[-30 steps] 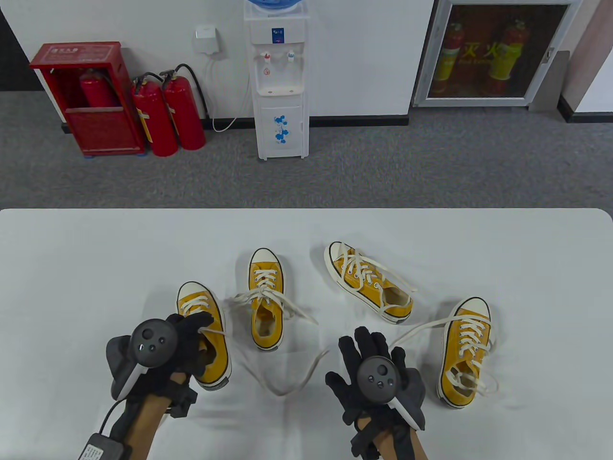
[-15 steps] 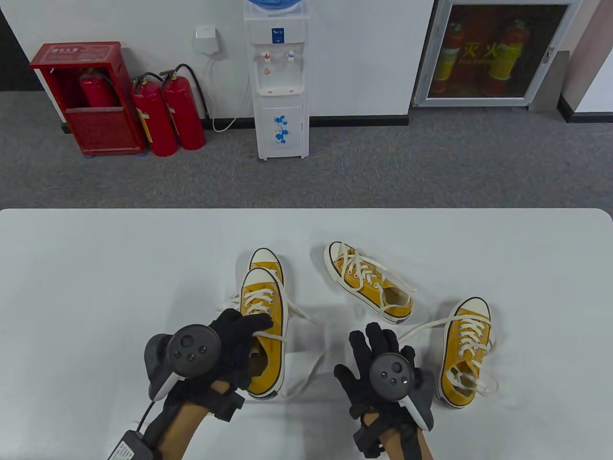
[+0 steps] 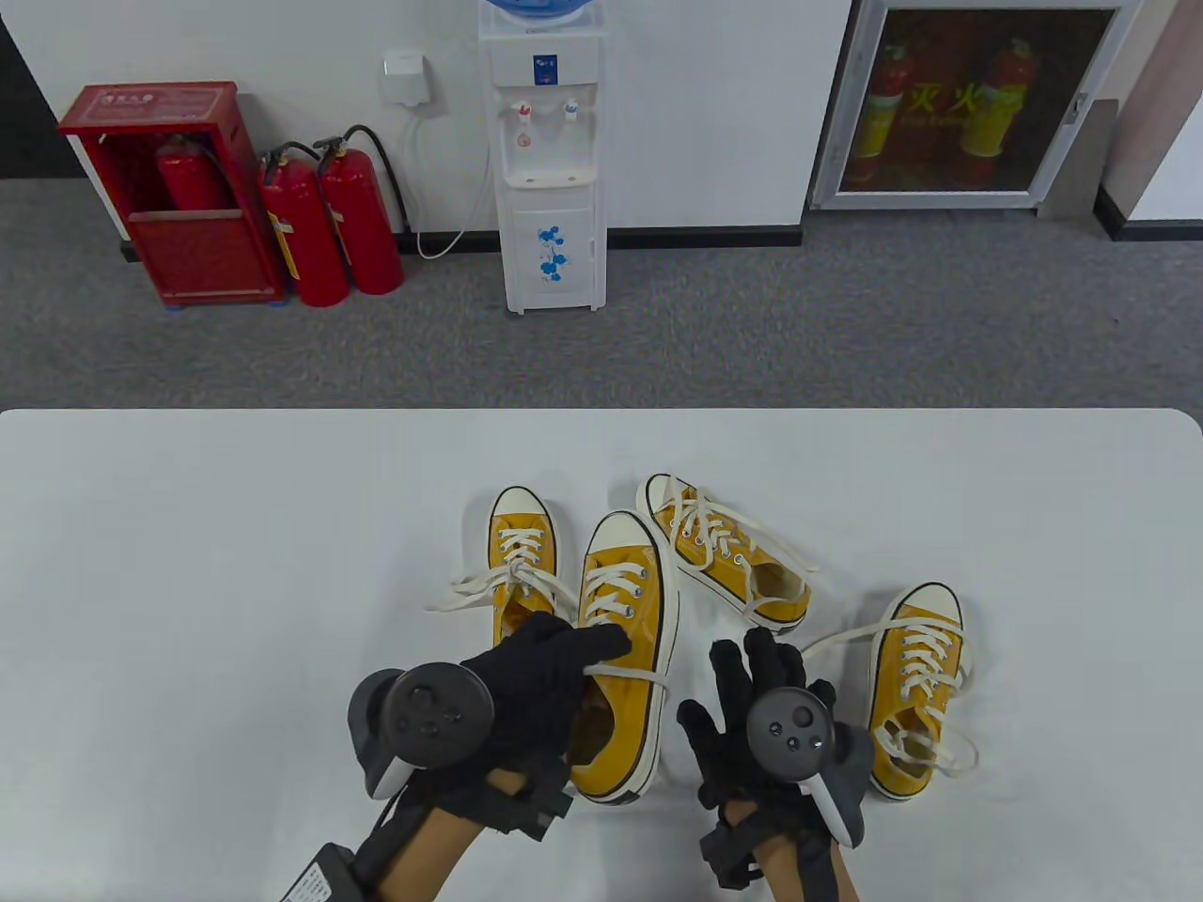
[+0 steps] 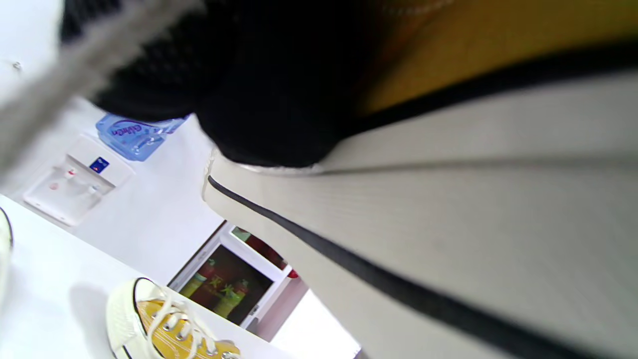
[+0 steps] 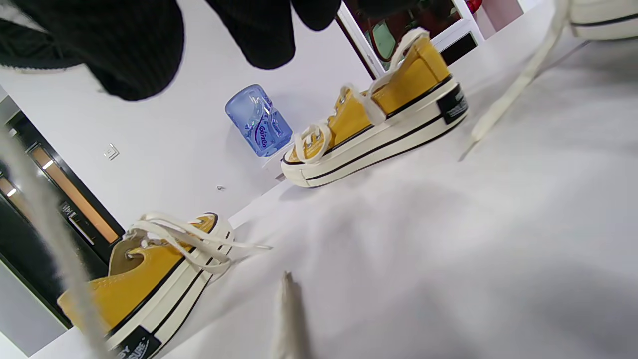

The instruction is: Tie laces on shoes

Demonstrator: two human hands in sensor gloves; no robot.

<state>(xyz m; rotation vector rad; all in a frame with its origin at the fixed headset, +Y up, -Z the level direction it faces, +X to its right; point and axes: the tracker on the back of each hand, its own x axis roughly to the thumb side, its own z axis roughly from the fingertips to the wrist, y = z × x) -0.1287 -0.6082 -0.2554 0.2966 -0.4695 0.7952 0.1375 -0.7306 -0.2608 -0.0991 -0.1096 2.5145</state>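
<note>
Several yellow canvas shoes with cream laces are on the white table point(image 3: 188, 564). My left hand point(image 3: 554, 662) grips one shoe point(image 3: 628, 601) at its opening, toe pointing away, and a loose lace point(image 3: 632, 674) crosses its tongue. In the left wrist view my gloved fingers point(image 4: 259, 94) wrap its canvas above the cream sole point(image 4: 448, 199). Whether it touches the table I cannot tell. My right hand point(image 3: 752, 672) hovers palm down just right of it, fingers spread and holding nothing. Its fingers point(image 5: 134, 45) hang over bare table.
Another shoe point(image 3: 520, 554) stands behind my left hand with loose laces. A tilted shoe point(image 3: 724, 554) lies at the back centre. One more shoe point(image 3: 916, 686) sits right of my right hand, its lace point(image 3: 841, 639) trailing left. Beyond the table stands a water dispenser point(image 3: 550, 160).
My left hand carried the shoe from the left side to the centre, passing in front of the back shoe. The right hand shifted a little right and forward, still spread.
</note>
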